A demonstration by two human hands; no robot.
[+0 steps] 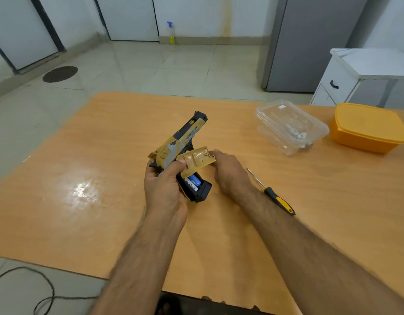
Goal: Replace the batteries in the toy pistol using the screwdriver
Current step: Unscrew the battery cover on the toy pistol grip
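A yellow and black toy pistol [183, 138] is held above the middle of the wooden table [94, 178], its barrel pointing away. My left hand [163, 189] grips it around the handle. The yellow battery cover [196, 161] is lifted off the grip, inner side up; my right hand [228, 172] pinches its right edge while my left thumb touches its left end. In the open grip compartment blue batteries [193, 180] show. A screwdriver [273, 196] with a yellow and black handle lies on the table right of my right wrist.
A clear plastic box [289, 126] with small items inside and a closed orange box [368, 127] stand at the table's far right. A white cabinet [346, 76] and a grey fridge [310, 42] are beyond. A black cable [44, 292] lies on the floor at lower left.
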